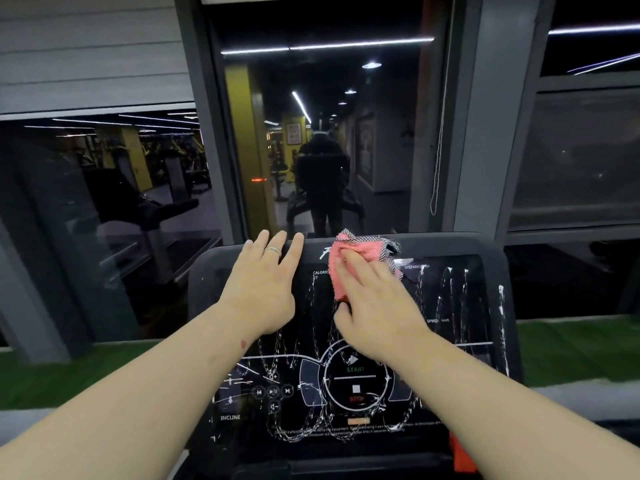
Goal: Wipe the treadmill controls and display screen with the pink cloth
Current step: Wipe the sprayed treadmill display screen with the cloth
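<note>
The black treadmill console [485,271] fills the lower middle of the view. Its display screen [446,306] and the controls [356,386] below it are streaked with white foamy lines. The pink cloth [341,263], with a checked edge, lies on the upper middle of the screen. My right hand [377,306] presses the cloth flat against the screen with straight fingers. My left hand [266,285], wearing a ring, rests open on the console's upper left, its fingertips reaching the top edge.
A dark window [322,133] right behind the console reflects the gym and a person. A white cord [437,150] hangs at the window's right frame. Green turf [571,348] runs along both sides. An orange item [462,455] sits at the console's lower right.
</note>
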The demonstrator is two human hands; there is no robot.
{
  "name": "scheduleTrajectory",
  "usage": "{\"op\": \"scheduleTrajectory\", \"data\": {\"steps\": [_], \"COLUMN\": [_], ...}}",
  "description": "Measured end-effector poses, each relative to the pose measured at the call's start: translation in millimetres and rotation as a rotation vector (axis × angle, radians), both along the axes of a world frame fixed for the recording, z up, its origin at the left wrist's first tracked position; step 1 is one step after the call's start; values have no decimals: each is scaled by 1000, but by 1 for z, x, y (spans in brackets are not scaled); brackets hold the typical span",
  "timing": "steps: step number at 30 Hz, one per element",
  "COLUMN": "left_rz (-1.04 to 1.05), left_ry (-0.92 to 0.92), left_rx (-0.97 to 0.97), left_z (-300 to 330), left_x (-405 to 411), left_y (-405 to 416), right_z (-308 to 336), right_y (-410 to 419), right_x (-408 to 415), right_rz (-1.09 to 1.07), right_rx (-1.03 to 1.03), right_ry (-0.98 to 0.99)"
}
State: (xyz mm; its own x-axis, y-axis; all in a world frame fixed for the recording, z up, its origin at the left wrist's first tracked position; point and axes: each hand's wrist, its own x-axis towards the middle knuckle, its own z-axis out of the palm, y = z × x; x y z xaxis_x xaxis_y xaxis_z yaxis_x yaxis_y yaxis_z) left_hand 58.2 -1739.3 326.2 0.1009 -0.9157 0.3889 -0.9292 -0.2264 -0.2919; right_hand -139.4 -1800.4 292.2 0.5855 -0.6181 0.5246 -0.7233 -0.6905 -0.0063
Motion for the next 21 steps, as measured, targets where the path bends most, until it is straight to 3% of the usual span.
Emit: {"op": "scheduleTrajectory", "data": {"steps": [3,6,9,13,15,18,21], "left_rz": [-6,4,12,16,15,26,38], "left_ry": [0,2,55,78,96,100,130], "left_rx": [17,5,-18,-29,-16,-23,-25], "left_z": [-1,-5,-10,-11,-11,-12,-13], "left_x": [-1,-4,-10,-10,-10,-12,-14], "left_y": [-1,-2,-3,-3,-4,-5,-6], "right_z": [-9,-14,-13,-9,-11,-16,-15], "right_y": [-14,-13,-5,-6,-17,-25,-17], "right_x": [-36,-45,-9,1,-24,-51,-19], "right_rz": [-173,-300,-227,-55,-118,-301,-314], "right_rx": [-27,78,34,-50,-48,83,32], "right_ry": [-66,-132,-146,7,-17,-216,-227]}}
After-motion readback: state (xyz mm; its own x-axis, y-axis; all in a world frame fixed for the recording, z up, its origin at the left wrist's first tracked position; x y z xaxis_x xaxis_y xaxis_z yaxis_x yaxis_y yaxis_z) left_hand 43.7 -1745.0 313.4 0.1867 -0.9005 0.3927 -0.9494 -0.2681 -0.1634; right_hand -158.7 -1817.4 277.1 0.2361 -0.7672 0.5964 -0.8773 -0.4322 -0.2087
